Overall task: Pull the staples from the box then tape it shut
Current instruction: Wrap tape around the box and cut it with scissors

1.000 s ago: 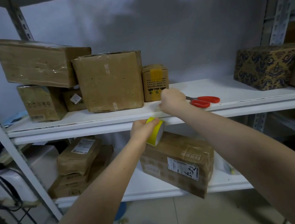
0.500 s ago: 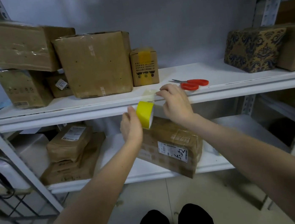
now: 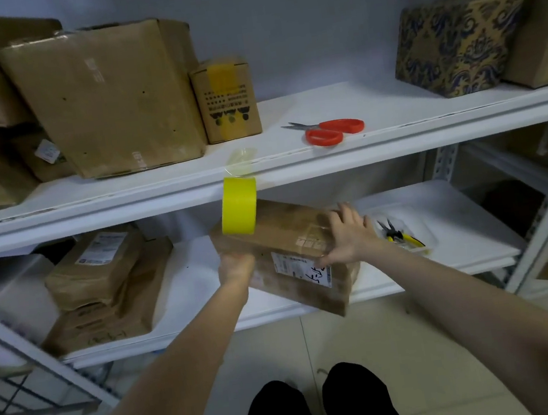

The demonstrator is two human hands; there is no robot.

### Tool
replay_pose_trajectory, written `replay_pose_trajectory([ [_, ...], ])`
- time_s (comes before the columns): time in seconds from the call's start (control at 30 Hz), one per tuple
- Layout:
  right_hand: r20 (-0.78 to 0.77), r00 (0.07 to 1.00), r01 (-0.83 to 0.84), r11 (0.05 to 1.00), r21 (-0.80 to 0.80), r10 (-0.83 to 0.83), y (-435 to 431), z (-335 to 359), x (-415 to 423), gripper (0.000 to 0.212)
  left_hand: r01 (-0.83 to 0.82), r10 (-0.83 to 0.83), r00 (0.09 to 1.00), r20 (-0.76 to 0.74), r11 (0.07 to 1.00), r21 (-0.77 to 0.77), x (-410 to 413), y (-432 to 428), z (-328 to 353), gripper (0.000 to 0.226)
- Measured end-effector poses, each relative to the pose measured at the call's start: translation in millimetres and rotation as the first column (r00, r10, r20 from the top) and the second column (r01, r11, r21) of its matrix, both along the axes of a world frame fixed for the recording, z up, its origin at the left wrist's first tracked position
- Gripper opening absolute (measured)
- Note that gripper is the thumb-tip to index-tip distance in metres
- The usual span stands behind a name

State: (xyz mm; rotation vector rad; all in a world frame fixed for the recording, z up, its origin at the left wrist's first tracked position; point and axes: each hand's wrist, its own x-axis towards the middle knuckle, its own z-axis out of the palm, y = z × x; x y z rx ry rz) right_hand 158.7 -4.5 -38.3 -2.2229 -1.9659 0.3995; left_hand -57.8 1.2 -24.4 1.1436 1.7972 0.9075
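Observation:
A brown cardboard box [image 3: 290,236] with a white label lies tilted on the lower shelf, its near corner past the shelf's front edge. My left hand [image 3: 236,267] is curled around the box's left near corner. My right hand [image 3: 349,239] lies on the box's top right with its fingers spread. A yellow tape roll [image 3: 238,206] hangs free from the upper shelf's front edge by its clear tape end [image 3: 241,161], just above the box and my left hand.
Red scissors [image 3: 332,131] lie on the upper shelf [image 3: 427,119]. Yellow-handled pliers [image 3: 396,233] sit in a clear tray right of the box. Several cardboard boxes stand upper left, wrapped parcels [image 3: 102,280] lower left, a patterned box [image 3: 459,43] upper right.
Both hands let go of the tape roll, which now hangs from the upper shelf edge, and dropped down to the box. The view tilted downward.

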Motion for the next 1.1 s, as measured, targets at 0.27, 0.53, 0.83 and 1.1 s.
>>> replay_pose_trajectory([
  [0.27,-0.033,0.999,0.009,0.983,-0.181,-0.016,38.0,18.5,19.4,0.11,0.101,-0.085,0.993,0.082,0.971,-0.216,10.9,15.1,-27.3,0.01],
  [0.53,-0.792,0.464,0.019,0.899,-0.438,-0.396,9.2,0.5,37.5,0.048,-0.089,0.106,0.992,0.068,0.972,-0.218,-3.5,21.2,-41.4,0.047],
  [0.83,-0.44,0.858,0.183,0.959,-0.218,-0.264,-10.2,-24.6,9.7,0.059,0.217,-0.2,0.976,0.087,0.929,-0.298,-1.0,-12.0,-39.0,0.03],
  [1.1,0.035,0.997,0.071,0.995,0.071,-0.073,-25.6,-20.3,-28.2,0.038,0.292,-0.248,0.953,0.174,0.901,-0.321,15.4,-19.8,-43.9,0.027],
])
